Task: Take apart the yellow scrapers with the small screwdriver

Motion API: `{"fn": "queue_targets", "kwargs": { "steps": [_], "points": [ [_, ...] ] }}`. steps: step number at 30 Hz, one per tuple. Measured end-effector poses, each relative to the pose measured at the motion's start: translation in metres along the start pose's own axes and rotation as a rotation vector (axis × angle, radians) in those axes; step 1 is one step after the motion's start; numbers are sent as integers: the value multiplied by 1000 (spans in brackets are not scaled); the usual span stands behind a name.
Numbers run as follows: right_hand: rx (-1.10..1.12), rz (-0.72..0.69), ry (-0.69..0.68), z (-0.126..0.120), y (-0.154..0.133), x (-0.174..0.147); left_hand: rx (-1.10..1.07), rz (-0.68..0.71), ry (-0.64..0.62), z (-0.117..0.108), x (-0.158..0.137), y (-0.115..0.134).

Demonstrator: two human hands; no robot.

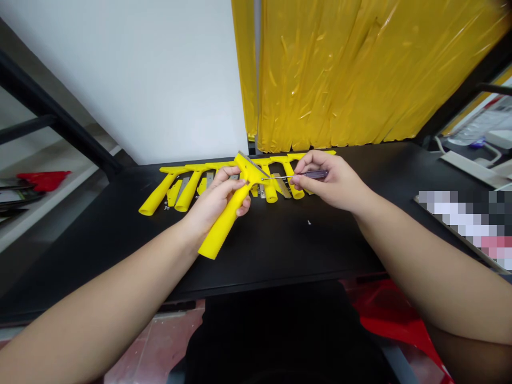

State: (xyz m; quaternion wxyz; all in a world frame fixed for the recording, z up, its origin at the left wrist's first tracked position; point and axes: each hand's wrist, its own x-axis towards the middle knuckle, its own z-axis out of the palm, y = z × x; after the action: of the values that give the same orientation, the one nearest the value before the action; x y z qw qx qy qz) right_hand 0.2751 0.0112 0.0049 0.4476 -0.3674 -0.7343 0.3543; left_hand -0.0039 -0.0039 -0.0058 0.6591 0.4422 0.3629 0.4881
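In my left hand point(218, 200) is a yellow scraper point(224, 226), raised above the black table with its round handle slanting down toward me. A metal blade edge shows along its head. My right hand point(330, 178) pinches a screwdriver point(316, 174) by its dark purplish handle. The thin shaft points left, and its tip meets the scraper head near a small screw. Behind the hands, several more yellow scrapers point(158, 193) lie in a row, with loose yellow plates point(174, 193) and metal blades point(284, 186) among them. One small screw point(309, 222) lies nearer to me.
The black table point(256, 266) carries everything. At its back stand a white panel point(160, 80) and yellow plastic film point(340, 74). Black frame posts point(72, 133) rise at the sides. A shelf point(52, 197) with a red item is at left; a pixelated item point(472, 224) is at right.
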Motion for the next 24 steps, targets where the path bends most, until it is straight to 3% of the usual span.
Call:
{"fn": "queue_targets", "kwargs": {
  "steps": [7,15,24],
  "points": [
    [-93,-67,-14,1,-4,-2,104,41,29,10,-8,6],
    [-264,26,95,5,0,2,230,231,19,19,-18,8],
    [-461,-166,3,5,1,-1,250,218,71,22,-19,10]
  ]
}}
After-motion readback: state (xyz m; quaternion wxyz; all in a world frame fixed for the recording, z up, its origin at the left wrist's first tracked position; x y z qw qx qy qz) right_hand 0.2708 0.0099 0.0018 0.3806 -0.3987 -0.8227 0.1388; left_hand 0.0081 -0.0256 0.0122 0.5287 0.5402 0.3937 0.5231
